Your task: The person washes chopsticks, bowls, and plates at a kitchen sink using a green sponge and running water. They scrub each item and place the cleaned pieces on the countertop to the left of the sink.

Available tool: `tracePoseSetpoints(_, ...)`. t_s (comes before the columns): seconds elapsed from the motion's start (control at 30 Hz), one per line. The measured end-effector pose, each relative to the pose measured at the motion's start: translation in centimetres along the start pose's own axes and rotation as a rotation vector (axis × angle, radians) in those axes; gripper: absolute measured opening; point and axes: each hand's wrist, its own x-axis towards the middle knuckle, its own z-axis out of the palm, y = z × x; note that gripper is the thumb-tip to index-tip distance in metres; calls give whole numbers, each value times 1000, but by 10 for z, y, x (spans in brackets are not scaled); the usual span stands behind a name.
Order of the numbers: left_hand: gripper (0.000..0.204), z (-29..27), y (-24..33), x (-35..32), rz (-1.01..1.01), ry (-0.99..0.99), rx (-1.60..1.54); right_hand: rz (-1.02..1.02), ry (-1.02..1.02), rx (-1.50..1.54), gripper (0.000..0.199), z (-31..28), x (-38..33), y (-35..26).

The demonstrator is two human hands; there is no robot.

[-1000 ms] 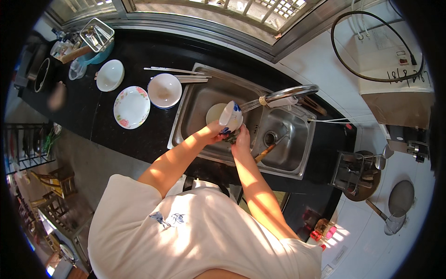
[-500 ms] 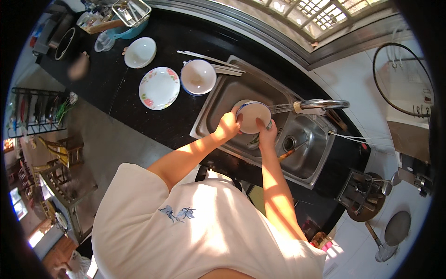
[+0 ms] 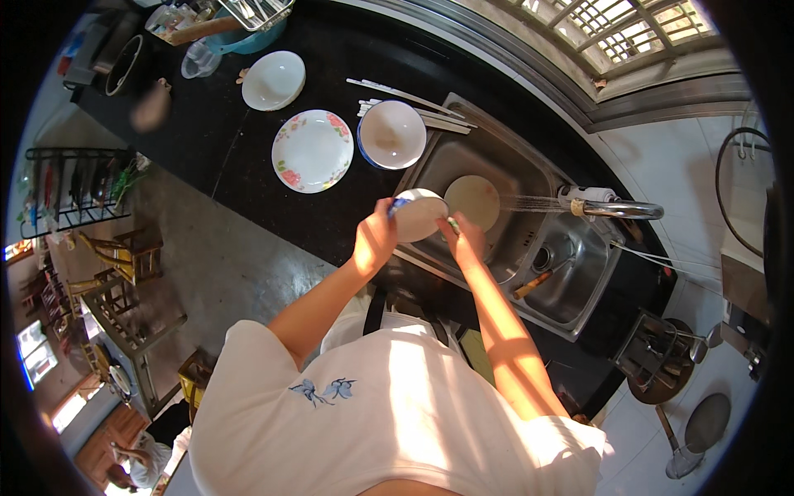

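Tabletop [image 3: 208,153], L to R: white bowl [image 3: 274,80], floral-rim plate [image 3: 313,151]. L hand [image 3: 375,241] grips L side of tilted rinse bowl [image 3: 420,218] above near-L edge of sink [image 3: 510,171]. Blue-sided bowl [image 3: 392,134] sits just L of sink, w/ chopsticks [image 3: 448,125] behind. R hand [image 3: 468,240] is at rinse bowl's R side, fingers closed on small greenish item [image 3: 453,224], type unclear. Round pale dish [image 3: 472,202] lies in L basin; faucet [image 3: 628,210] runs water toward it. Wood-handled tool [image 3: 532,285] rests in R basin.
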Motion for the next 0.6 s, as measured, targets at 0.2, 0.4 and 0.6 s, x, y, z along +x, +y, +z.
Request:
tracePoseSetpoints(0.2, 28, -25, -63, -2, -274, -2, -398, 368, 58, 274, 27, 45, -14, 132)
tracePoseSetpoints(0.4, 43, -21, -92, -3, -568, -8, -756, 994, 77, 542, 52, 81, -8, 203)
tracePoseSetpoints(0.6, 48, -27, -77, -1, -627, -7, -933, 1130, 55, 836, 51, 100, 10, 196)
